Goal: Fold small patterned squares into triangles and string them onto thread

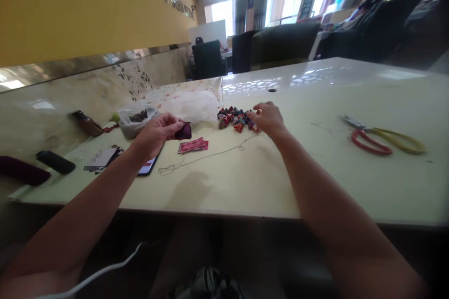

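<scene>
Pinched between the fingers of my left hand (pixel 159 131) is a small dark purple fabric piece (pixel 184 131), held above the table. My right hand (pixel 268 116) is over the right end of a pile of small patterned fabric bundles (pixel 235 117); its fingers are bent, and whether they grip anything is hard to tell. A dark thread (pixel 217 153) runs loosely across the table between the hands. Flat pink patterned fabric strips (pixel 193 145) lie just below the purple piece.
Scissors (pixel 380 138) with red and yellow handles lie at the right. Left are a bag of dark bits (pixel 131 121), a phone (pixel 147 166), a black case (pixel 55 161) and a brown bottle (pixel 87 124). White plastic (pixel 191 105) lies behind; people sit in the background.
</scene>
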A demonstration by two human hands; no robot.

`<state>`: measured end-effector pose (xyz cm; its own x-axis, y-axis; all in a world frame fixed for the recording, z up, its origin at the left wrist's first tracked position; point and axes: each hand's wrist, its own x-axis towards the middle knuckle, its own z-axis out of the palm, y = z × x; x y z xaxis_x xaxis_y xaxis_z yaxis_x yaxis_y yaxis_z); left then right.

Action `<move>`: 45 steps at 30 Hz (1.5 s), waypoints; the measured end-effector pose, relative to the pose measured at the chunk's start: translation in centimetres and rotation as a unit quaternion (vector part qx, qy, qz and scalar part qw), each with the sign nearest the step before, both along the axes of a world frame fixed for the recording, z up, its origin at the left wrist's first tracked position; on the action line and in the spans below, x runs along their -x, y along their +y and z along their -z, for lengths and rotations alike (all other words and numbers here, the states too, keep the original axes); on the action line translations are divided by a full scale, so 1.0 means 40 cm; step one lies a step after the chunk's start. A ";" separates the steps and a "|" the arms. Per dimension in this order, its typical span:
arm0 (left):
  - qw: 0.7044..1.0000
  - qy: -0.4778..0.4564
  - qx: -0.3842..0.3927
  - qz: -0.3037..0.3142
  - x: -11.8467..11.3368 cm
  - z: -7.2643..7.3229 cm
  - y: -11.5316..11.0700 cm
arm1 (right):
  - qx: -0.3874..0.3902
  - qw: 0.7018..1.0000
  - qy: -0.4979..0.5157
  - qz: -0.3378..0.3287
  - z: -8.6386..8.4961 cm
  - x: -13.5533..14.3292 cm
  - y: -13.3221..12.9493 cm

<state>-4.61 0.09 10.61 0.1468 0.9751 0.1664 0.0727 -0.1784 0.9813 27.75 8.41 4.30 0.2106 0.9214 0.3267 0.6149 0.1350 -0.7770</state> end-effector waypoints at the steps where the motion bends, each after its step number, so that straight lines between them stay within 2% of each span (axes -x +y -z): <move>1: 1.000 0.005 -0.005 0.005 -0.011 -0.009 0.002 | 0.006 0.996 0.043 -0.077 -0.005 0.022 -0.017; 2: 1.000 0.007 -0.011 0.012 -0.024 -0.015 0.004 | 0.019 0.979 0.102 -0.177 -0.009 0.049 -0.037; 3: 1.000 0.003 -0.018 0.020 -0.041 -0.020 0.007 | 0.037 0.943 0.166 -0.287 -0.009 0.078 -0.059; 4: 0.999 -0.007 -0.026 0.030 -0.059 -0.024 0.010 | 0.056 0.891 0.223 -0.390 -0.007 0.110 -0.083; 6: 0.997 -0.033 -0.035 0.055 -0.097 -0.029 0.015 | 0.088 0.786 0.304 -0.531 0.002 0.170 -0.126; 7: 0.996 -0.045 -0.034 0.069 -0.114 -0.032 0.017 | 0.106 0.747 0.329 -0.568 0.009 0.195 -0.143; 8: 0.995 -0.052 -0.030 0.082 -0.128 -0.035 0.018 | 0.124 0.720 0.349 -0.587 0.014 0.214 -0.156; 10: 0.994 -0.057 -0.017 0.096 -0.141 -0.041 0.022 | 0.152 0.697 0.383 -0.587 0.022 0.232 -0.164; 13: 0.996 -0.051 -0.001 0.075 -0.114 -0.046 0.033 | 0.146 0.705 0.425 -0.549 0.020 0.204 -0.137; 16: 0.999 -0.041 0.015 0.022 -0.050 -0.045 0.052 | 0.103 0.727 0.469 -0.490 0.011 0.137 -0.082; 20: 0.997 -0.049 0.039 -0.043 0.015 -0.039 0.064 | 0.064 0.792 0.500 -0.344 0.013 0.073 -0.030; 22: 0.996 -0.062 0.041 -0.041 0.013 -0.035 0.058 | 0.068 0.817 0.478 -0.315 0.018 0.082 -0.034; 23: 0.996 -0.068 0.040 -0.032 0.003 -0.032 0.052 | 0.078 0.821 0.463 -0.326 0.020 0.099 -0.046; 25: 0.996 -0.075 0.039 -0.003 -0.035 -0.026 0.034 | 0.100 0.807 0.438 -0.383 0.025 0.149 -0.084; 29: 0.992 -0.082 0.054 0.076 -0.130 -0.017 -0.008 | 0.120 0.729 0.415 -0.531 0.043 0.253 -0.162; 31: 0.989 -0.085 0.064 0.104 -0.156 -0.017 -0.020 | 0.126 0.705 0.413 -0.562 0.050 0.269 -0.167; 32: 0.988 -0.084 0.066 0.109 -0.159 -0.019 -0.021 | 0.127 0.708 0.414 -0.559 0.052 0.264 -0.159; 35: 0.991 -0.073 0.064 0.090 -0.126 -0.025 -0.005 | 0.113 0.743 0.423 -0.506 0.042 0.205 -0.108; 39: 0.994 -0.036 0.097 0.024 -0.032 -0.016 0.037 | 0.085 0.776 0.460 -0.423 0.016 0.092 -0.038; 45: 0.991 -0.041 0.088 -0.092 0.086 0.017 0.066 | 0.024 0.860 0.466 -0.209 0.011 -0.047 0.009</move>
<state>-8.04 2.74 9.94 -0.0436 0.9990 -0.0050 0.0065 0.0053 1.0000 29.62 8.78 3.85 0.0087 0.9878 0.1553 -0.3718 0.1474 -0.9165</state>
